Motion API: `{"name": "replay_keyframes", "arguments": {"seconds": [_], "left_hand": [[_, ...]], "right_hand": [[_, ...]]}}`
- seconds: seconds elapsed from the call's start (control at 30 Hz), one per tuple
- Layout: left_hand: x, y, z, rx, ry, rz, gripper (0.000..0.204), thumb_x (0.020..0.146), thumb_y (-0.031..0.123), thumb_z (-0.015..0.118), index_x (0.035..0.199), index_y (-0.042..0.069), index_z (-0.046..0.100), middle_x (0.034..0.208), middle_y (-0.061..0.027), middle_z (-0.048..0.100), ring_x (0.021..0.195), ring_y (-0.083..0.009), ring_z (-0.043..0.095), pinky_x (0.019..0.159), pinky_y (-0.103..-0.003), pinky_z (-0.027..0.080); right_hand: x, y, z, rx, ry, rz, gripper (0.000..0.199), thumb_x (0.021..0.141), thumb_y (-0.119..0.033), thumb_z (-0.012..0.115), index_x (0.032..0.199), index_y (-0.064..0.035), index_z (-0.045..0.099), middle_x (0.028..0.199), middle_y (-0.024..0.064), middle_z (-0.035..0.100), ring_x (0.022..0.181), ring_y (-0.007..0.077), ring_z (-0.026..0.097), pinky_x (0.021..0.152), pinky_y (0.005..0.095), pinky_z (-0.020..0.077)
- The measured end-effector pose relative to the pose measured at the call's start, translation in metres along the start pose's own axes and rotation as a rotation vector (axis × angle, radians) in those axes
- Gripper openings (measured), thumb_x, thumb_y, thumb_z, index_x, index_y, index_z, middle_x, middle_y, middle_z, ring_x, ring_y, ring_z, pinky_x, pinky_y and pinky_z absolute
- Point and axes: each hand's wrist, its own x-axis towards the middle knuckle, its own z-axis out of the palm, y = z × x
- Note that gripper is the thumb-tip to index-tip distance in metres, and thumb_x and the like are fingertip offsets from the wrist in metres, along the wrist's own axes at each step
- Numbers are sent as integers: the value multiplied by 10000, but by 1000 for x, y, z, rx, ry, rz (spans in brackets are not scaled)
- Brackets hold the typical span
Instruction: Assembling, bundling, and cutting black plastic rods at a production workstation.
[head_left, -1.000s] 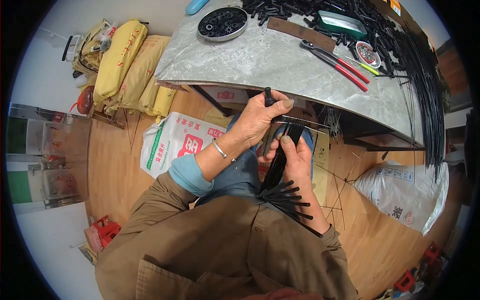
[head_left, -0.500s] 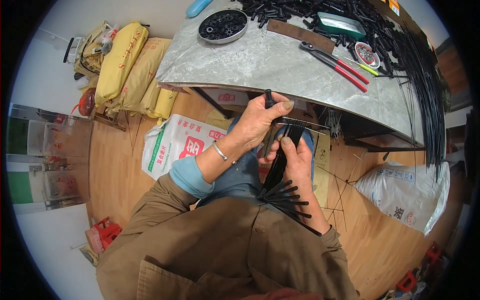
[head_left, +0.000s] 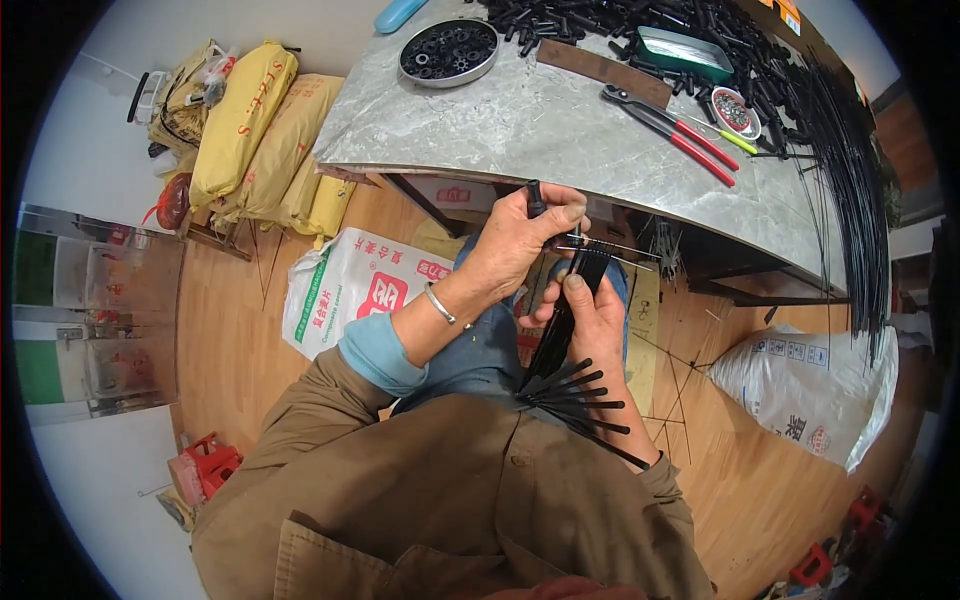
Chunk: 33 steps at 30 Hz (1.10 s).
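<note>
My left hand (head_left: 515, 240) is closed around a short black tubular piece (head_left: 536, 196) that stands upright out of the fist, just off the table's front edge. Below and to the right, my right hand (head_left: 594, 315) grips a bundle of slim black ribs (head_left: 591, 268) between thumb and fingers. Their upper ends sit side by side along a thin metal wire (head_left: 630, 250), close to the left thumb. Toward my lap the lower ends spread into a fan with rounded tips (head_left: 598, 392). The left fingertips and the point where the wire meets the tube are partly hidden.
On the grey stone-patterned table (head_left: 450, 130) lie a round tin of black rings (head_left: 448, 52), red-handled pliers (head_left: 690, 150), a green tray (head_left: 685, 52), a rusty metal bar (head_left: 600, 70) and long black rods (head_left: 850, 190). White sacks (head_left: 330, 300) and yellow sacks (head_left: 240, 130) rest below.
Both hands keep their grip and place almost unchanged. My left thumb has shifted slightly by the wire, and the fanned rib ends have swung a little to the right.
</note>
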Motion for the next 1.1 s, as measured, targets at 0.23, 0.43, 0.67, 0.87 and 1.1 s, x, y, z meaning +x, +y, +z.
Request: {"name": "replay_keyframes", "arguments": {"seconds": [0.23, 0.43, 0.67, 0.87, 1.1], "left_hand": [[1, 0, -1, 102, 19, 81, 244, 888, 140, 659, 1078, -2, 605, 931, -104, 663, 842, -156, 643, 761, -275, 531], [-1, 2, 0, 134, 25, 148, 205, 881, 132, 666, 1032, 2, 623, 910, -84, 665, 842, -134, 633, 757, -266, 523], [2, 0, -4, 196, 26, 200, 156, 875, 123, 671, 980, 11, 644, 886, -50, 658, 819, -112, 615, 760, -252, 507], [1, 0, -4, 185, 34, 228, 145, 864, 110, 683, 970, 18, 648, 890, -40, 658, 826, -112, 616, 747, -251, 507], [-1, 2, -3, 224, 49, 207, 140, 868, 112, 677, 969, 21, 648, 888, -39, 660, 821, -107, 619, 690, -241, 510]], "right_hand": [[0, -1, 1, -18, 16, 7, 199, 979, -200, 515, 1066, -22, 514, 805, 52, 567, 637, 110, 580, 608, 326, 593], [0, -2, 3, -36, 8, 11, 181, 977, -183, 511, 1082, -36, 519, 803, 51, 560, 640, 125, 578, 629, 364, 604], [0, -3, 4, -66, 8, 12, 174, 976, -186, 512, 1058, -33, 518, 801, 52, 558, 637, 124, 579, 625, 360, 604], [1, -3, 5, -70, -1, 10, 173, 976, -189, 512, 1052, -33, 518, 801, 53, 559, 641, 125, 586, 629, 363, 605], [2, -2, 5, -68, -10, 13, 175, 978, -186, 508, 1060, -32, 519, 795, 56, 562, 642, 128, 589, 631, 365, 605]]}}
